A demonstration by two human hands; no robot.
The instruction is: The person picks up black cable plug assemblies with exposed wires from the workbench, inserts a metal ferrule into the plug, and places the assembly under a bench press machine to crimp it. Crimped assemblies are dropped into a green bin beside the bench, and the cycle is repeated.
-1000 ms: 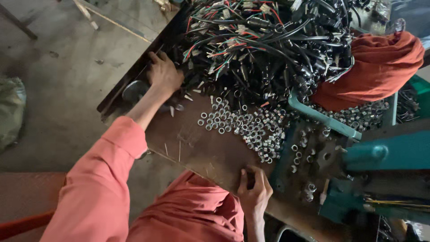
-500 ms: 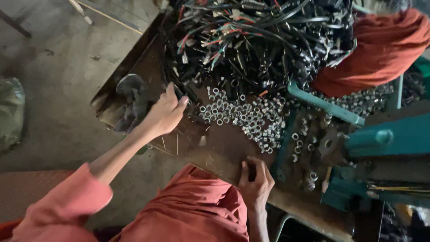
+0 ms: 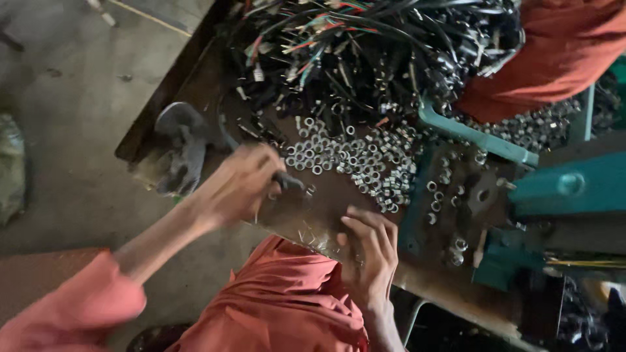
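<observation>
The left hand point(image 3: 238, 186) was closed around a dark cable piece point(image 3: 287, 181) at the near edge of a heap of small metal nuts point(image 3: 345, 160) on the brown workbench point(image 3: 326, 208). The right hand point(image 3: 370, 248) lay flat on the bench edge, fingers spread, just beside the nuts and touching none that could be made out. Behind the nuts sat a tangled pile of black cables point(image 3: 365, 52). A teal metal machine point(image 3: 561, 189) stood to the right, with loose nuts scattered on its base, and an orange cloth point(image 3: 561, 52) lay beyond it.
</observation>
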